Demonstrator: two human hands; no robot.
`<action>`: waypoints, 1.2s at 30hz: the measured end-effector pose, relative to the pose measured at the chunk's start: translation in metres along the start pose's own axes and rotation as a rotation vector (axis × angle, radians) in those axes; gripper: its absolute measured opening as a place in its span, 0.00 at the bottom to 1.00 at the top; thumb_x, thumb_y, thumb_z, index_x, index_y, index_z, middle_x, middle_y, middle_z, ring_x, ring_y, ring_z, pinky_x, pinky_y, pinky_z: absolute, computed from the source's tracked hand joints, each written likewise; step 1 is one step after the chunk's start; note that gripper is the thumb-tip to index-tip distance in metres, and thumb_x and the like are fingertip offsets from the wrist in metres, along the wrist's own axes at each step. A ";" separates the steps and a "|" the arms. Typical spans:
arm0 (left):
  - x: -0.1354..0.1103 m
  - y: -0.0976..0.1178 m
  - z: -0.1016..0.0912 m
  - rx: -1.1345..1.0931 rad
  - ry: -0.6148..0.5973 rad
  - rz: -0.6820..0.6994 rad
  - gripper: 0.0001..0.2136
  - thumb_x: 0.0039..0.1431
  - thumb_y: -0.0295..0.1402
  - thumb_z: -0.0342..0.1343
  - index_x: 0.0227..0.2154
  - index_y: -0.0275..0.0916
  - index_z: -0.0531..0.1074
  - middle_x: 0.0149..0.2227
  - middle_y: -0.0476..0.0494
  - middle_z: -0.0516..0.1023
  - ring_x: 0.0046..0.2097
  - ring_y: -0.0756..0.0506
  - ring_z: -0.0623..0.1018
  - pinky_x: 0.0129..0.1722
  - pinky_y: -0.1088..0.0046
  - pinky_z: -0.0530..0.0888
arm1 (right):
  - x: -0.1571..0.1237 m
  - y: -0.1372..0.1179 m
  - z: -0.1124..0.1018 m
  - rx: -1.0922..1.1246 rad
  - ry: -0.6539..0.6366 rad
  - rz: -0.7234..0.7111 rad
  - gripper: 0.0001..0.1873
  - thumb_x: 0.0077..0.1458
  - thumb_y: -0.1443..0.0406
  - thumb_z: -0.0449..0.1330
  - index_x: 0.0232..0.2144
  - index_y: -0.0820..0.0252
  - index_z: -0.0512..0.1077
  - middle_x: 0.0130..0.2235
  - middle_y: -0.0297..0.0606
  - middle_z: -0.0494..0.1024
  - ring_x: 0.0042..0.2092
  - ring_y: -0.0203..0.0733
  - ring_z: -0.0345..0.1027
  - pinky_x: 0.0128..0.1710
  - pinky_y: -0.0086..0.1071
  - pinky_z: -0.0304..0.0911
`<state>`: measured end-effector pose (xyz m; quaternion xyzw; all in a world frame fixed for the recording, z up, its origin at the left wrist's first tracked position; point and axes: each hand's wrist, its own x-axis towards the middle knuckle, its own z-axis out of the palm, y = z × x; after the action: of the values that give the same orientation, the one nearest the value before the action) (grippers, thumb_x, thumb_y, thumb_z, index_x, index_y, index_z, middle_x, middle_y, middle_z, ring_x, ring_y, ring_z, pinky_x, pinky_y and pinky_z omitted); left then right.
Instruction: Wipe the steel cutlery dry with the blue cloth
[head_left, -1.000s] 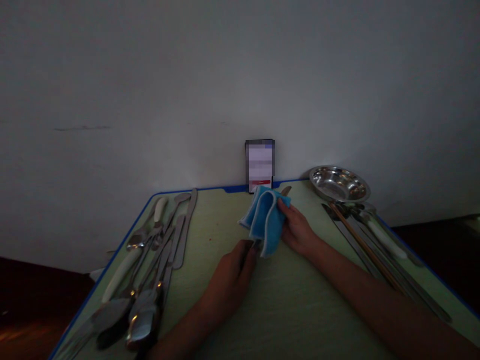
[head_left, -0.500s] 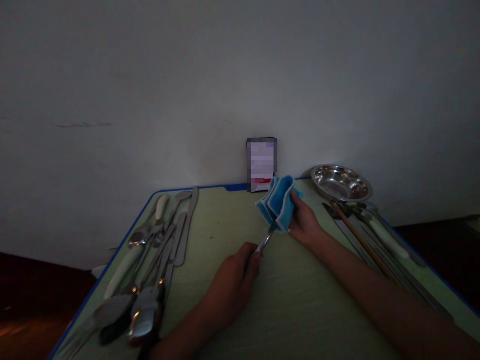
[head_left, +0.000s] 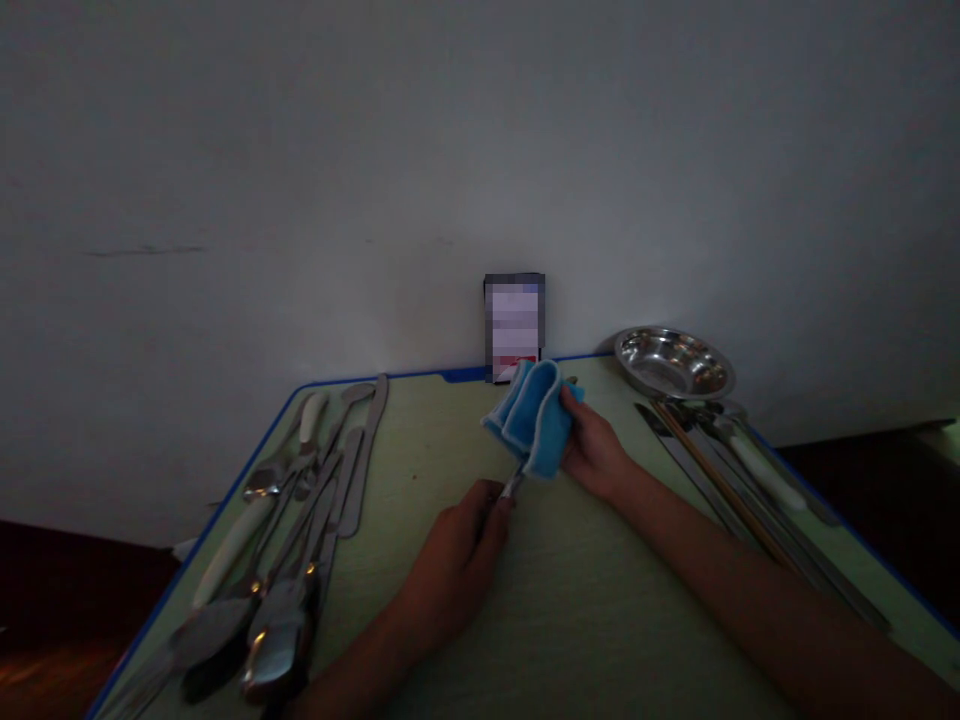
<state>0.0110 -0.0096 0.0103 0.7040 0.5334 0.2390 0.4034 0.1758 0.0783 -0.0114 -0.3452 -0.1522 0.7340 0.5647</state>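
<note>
Spoons (head_left: 262, 640) lie nearest, in a heap at the left front corner of the pale green table (head_left: 577, 610), and their bowls catch a little light. Just behind them, more to the middle, the left hand (head_left: 457, 555) is closed around the handle of a metal utensil (head_left: 515, 484), with the fingers curled and the thumb on top. Only a short bright part of the utensil shows between the two hands, so I cannot tell if it is a knife or a spoon.

Its far part goes into a folded blue cloth (head_left: 532, 415), which is held above the middle of the table. The right hand (head_left: 596, 455) grips this cloth from the right side and presses it around the metal.

On the left, beyond the spoons, several long knives (head_left: 360, 465) lie side by side and point toward the far edge. On the right, a pair of brown chopsticks (head_left: 720, 480) lies among more long cutlery.

Behind these stands a shiny steel bowl (head_left: 673, 365), at the far right corner. A phone (head_left: 514, 325) leans upright against the grey wall (head_left: 480, 150), just behind the cloth.
</note>
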 end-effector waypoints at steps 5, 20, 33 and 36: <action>-0.004 0.001 0.002 0.058 -0.021 0.025 0.11 0.62 0.37 0.39 0.33 0.39 0.65 0.25 0.50 0.70 0.27 0.49 0.71 0.27 0.75 0.62 | 0.007 -0.007 -0.004 0.093 0.037 -0.016 0.15 0.57 0.58 0.48 0.38 0.57 0.70 0.28 0.34 0.79 0.35 0.42 0.73 0.40 0.40 0.68; -0.002 0.002 -0.002 -0.008 0.004 -0.018 0.12 0.62 0.37 0.41 0.35 0.36 0.67 0.22 0.52 0.68 0.24 0.51 0.68 0.24 0.77 0.62 | 0.005 0.000 -0.005 -0.030 -0.024 -0.057 0.09 0.54 0.62 0.55 0.36 0.60 0.70 0.32 0.35 0.79 0.34 0.39 0.73 0.42 0.38 0.68; -0.012 0.000 -0.009 -0.096 -0.386 0.105 0.22 0.50 0.34 0.57 0.49 0.39 0.66 0.28 0.50 0.79 0.27 0.50 0.74 0.27 0.79 0.67 | 0.016 -0.001 -0.012 0.048 0.228 -0.124 0.09 0.55 0.63 0.53 0.29 0.60 0.70 0.26 0.34 0.78 0.32 0.40 0.74 0.38 0.35 0.71; -0.010 -0.003 -0.007 -0.202 -0.431 0.049 0.22 0.48 0.35 0.60 0.48 0.41 0.67 0.31 0.50 0.79 0.31 0.49 0.76 0.29 0.78 0.69 | 0.016 -0.003 -0.011 0.047 0.200 -0.117 0.08 0.54 0.62 0.53 0.31 0.60 0.71 0.26 0.34 0.78 0.33 0.41 0.74 0.39 0.36 0.71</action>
<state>0.0008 -0.0164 0.0125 0.7076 0.3912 0.1449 0.5704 0.1833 0.0922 -0.0232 -0.3940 -0.0978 0.6650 0.6269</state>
